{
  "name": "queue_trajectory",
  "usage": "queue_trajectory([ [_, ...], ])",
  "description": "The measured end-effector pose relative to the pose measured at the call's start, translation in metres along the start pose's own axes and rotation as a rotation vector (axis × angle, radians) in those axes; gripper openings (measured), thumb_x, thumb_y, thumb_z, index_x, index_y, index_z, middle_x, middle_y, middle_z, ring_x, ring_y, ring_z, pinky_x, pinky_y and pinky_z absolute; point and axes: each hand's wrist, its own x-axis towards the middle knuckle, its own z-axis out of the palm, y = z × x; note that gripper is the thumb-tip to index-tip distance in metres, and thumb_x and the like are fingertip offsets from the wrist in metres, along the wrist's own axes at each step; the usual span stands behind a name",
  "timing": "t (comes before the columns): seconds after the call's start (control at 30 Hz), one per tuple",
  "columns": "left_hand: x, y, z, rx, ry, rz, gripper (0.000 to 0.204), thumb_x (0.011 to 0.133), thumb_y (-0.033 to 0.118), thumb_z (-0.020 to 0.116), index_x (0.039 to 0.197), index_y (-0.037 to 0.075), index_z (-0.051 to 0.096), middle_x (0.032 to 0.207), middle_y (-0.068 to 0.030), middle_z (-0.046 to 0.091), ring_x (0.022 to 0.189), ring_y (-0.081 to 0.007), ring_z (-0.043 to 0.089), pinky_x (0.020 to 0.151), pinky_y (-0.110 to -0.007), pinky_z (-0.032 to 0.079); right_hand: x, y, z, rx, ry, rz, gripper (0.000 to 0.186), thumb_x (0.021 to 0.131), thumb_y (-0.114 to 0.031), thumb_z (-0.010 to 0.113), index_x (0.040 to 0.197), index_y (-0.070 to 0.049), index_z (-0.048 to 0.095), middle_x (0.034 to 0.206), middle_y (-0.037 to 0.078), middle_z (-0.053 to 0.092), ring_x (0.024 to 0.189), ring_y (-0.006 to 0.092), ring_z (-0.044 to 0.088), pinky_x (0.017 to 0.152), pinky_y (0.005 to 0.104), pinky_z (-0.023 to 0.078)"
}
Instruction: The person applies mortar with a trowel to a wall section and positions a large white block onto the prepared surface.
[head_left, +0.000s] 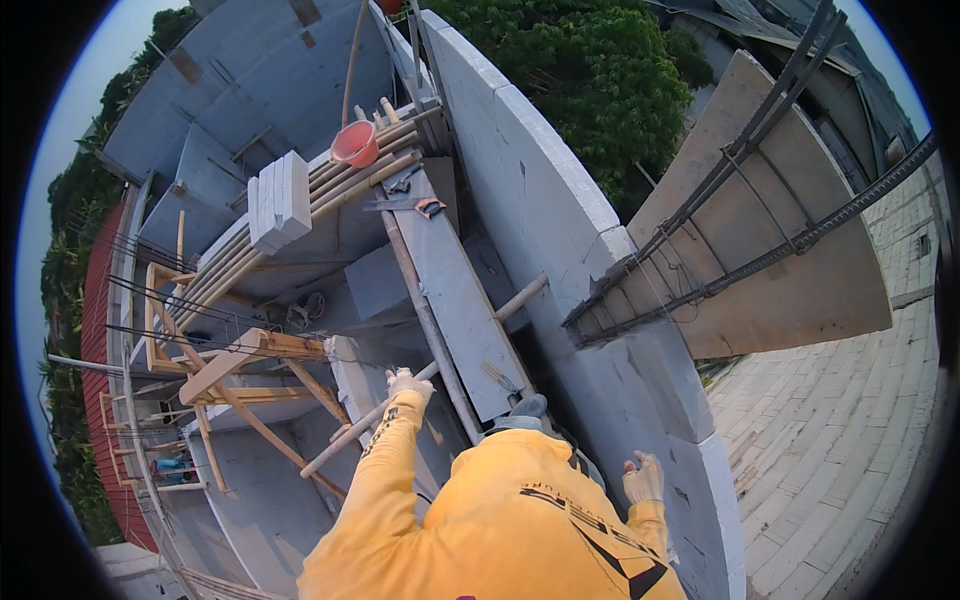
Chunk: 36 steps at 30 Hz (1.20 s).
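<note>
My left hand [408, 385], pale and apparently gloved, reaches forward beside a round pole [342, 440], its fingers apart and slightly bent; contact with the pole is unclear. My right hand [643, 478] is raised beside the grey block wall [540, 170], fingers loosely bent and apart, holding nothing visible. Below me, a long plank [440, 300] rests on poles, my grey shoe near its near end. A wire-like tool [500, 378] lies there, and an orange-handled tool [428, 208] lies at the far end.
A red bucket [356, 144] and stacked pale blocks [279, 202] sit on bamboo poles. Timber framing [230, 370] stands left. Rebar cages [690, 240] lean out from the wall's right beside a board [820, 300]. A drop into rooms shows left; block paving [840, 450] lies far right.
</note>
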Motion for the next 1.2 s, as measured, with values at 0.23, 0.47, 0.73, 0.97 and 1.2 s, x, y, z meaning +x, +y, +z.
queue_trajectory([
  [0.23, -0.043, -0.033, 0.021, -0.278, -0.274, -0.061, 0.043, 0.084, 0.029, 0.067, 0.112, -0.003, 0.067, 0.112, -0.0232, 0.068, 0.104, -0.0355, 0.067, 0.093, -0.04, 0.051, 0.029, 0.054, 0.002, -0.017, -0.106, -0.064, 0.033, 0.082, -0.01, 0.066, 0.112, 0.005, 0.064, 0.105, 0.026, 0.067, 0.097, 0.0389, 0.066, 0.086, 0.0421, 0.051],
  [0.47, -0.101, -0.14, 0.074, -0.251, -0.148, -0.302, 0.046, 0.083, 0.029, 0.067, 0.116, -0.004, 0.065, 0.12, -0.0248, 0.065, 0.116, -0.0355, 0.062, 0.1, -0.04, 0.048, 0.026, 0.071, -0.019, -0.046, -0.282, -0.043, 0.032, 0.082, -0.01, 0.063, 0.11, 0.007, 0.063, 0.099, 0.024, 0.07, 0.096, 0.0354, 0.068, 0.085, 0.0418, 0.052],
  [0.73, -0.172, -0.198, 0.109, -0.301, -0.197, -0.435, 0.048, 0.082, 0.034, 0.062, 0.115, -0.001, 0.068, 0.12, -0.0242, 0.065, 0.121, -0.0348, 0.058, 0.102, -0.038, 0.044, 0.052, 0.122, 0.001, -0.115, -0.32, -0.077, 0.031, 0.082, -0.012, 0.064, 0.107, 0.006, 0.065, 0.097, 0.024, 0.07, 0.095, 0.0355, 0.068, 0.085, 0.0405, 0.052],
  [0.97, -0.155, -0.2, 0.132, 0.144, -0.432, 0.059, 0.047, 0.088, 0.036, 0.054, 0.119, 0.002, 0.066, 0.123, -0.0189, 0.065, 0.119, -0.0357, 0.059, 0.102, -0.042, 0.044, 0.062, 0.122, 0.001, -0.108, -0.326, -0.037, 0.032, 0.083, -0.015, 0.067, 0.107, 0.006, 0.064, 0.098, 0.024, 0.07, 0.095, 0.0357, 0.068, 0.085, 0.0398, 0.052],
  [1.2, -0.057, -0.178, 0.152, -0.209, -0.35, 0.091, 0.041, 0.09, 0.036, 0.056, 0.116, 0.007, 0.069, 0.121, -0.0162, 0.066, 0.112, -0.0355, 0.062, 0.096, -0.042, 0.048, 0.082, 0.09, 0.019, -0.048, -0.365, 0.026, 0.03, 0.084, -0.013, 0.065, 0.107, 0.006, 0.064, 0.098, 0.023, 0.07, 0.093, 0.0339, 0.068, 0.082, 0.0393, 0.052],
])
